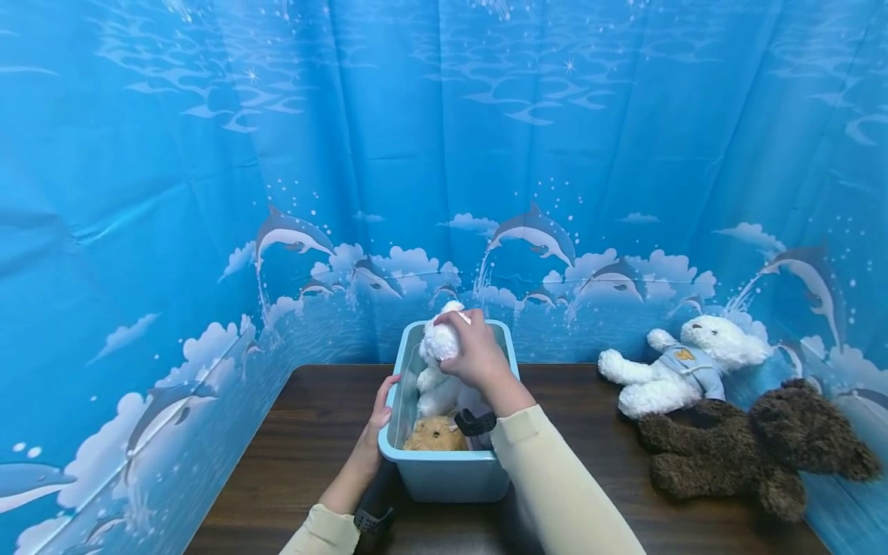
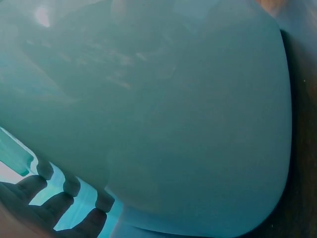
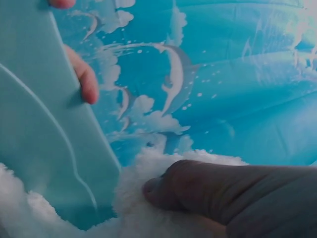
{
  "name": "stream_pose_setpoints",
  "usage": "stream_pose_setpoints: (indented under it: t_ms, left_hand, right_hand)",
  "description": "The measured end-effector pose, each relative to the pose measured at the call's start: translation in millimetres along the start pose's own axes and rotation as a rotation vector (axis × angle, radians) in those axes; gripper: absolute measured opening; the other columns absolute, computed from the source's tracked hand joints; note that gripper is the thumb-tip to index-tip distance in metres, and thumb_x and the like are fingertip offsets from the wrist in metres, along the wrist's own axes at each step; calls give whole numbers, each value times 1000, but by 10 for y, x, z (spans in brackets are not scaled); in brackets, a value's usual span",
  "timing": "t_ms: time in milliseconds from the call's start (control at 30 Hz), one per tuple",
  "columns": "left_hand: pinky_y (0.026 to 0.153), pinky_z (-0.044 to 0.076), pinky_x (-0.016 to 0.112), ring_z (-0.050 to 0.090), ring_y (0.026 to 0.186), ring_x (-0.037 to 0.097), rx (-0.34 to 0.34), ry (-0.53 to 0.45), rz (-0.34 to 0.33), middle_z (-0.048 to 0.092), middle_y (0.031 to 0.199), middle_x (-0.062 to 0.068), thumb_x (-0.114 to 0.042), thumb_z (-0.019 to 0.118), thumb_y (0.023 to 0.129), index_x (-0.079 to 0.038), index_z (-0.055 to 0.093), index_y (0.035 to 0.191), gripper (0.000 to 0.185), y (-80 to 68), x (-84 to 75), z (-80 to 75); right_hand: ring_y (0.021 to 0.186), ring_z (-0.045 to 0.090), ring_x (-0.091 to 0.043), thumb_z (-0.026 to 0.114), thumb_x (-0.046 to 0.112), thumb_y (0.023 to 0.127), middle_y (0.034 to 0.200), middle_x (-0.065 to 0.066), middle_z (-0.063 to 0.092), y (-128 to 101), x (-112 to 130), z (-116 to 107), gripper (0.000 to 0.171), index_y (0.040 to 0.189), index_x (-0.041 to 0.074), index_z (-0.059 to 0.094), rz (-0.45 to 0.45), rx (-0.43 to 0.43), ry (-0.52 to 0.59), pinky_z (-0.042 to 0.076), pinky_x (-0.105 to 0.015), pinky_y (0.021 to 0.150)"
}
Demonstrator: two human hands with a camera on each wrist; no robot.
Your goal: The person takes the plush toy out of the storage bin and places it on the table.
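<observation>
A light blue plastic bin stands on the dark wooden table. My right hand grips the head of a white fluffy plush toy that stands in the bin, above a tan plush toy. In the right wrist view my thumb presses into the white fur. My left hand holds the bin's left rim; its fingers curl over the bin wall in the left wrist view.
A white teddy bear in a blue shirt and a dark brown plush bear lie at the table's right, against a blue dolphin-print curtain that surrounds the table on three sides.
</observation>
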State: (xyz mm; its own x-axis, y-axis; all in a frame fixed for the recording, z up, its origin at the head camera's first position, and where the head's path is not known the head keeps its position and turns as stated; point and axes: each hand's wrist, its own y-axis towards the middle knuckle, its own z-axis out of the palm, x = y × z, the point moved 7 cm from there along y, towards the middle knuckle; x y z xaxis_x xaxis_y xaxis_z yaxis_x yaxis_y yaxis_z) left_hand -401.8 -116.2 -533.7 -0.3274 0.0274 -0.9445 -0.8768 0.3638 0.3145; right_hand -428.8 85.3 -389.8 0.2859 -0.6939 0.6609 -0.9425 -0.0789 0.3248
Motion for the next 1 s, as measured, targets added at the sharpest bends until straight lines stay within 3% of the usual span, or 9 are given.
stream_pose_setpoints:
  t_ms: [200,467,567,800,1000]
  left_hand:
    - [120,19,73,18,155,50,1,6,19,11,176,23,-43,25,107,-14,13,170,71,21,-10,-6]
    - [118,31,59,26,152,47,2,4,9,19,174,21,-43,28,106,-16,14,170,70,22,-15,-22]
    - [116,34,56,29,151,48,-7,14,-3,23,173,19,-43,29,106,-19,17,170,69,8,-19,-24]
    - [118,36,68,29,150,54,-16,14,-12,23,173,19,-45,32,105,-23,18,170,70,-10,-16,-24]
    - [117,37,70,35,147,48,-4,4,-7,28,171,14,-45,32,105,-21,17,171,72,-9,-11,-14]
  right_hand:
    - [131,56,-42,94,13,82,155,-14,43,-34,111,-203,71,142,35,63,-51,-67,45,58,-63,99]
    - [130,56,-40,92,13,83,154,-13,43,-172,261,-526,71,143,36,64,-127,-130,142,59,-62,96]
    - [131,54,-39,91,13,82,156,-13,40,-265,324,-732,73,145,38,63,-151,-182,181,60,-62,94]
    - [131,50,-35,92,14,82,157,-13,42,-536,480,-1363,81,151,42,59,-196,-330,230,56,-63,94]
    - [126,52,-32,93,10,82,152,-15,47,-785,466,-1756,89,157,40,53,-259,-437,274,55,-61,92]
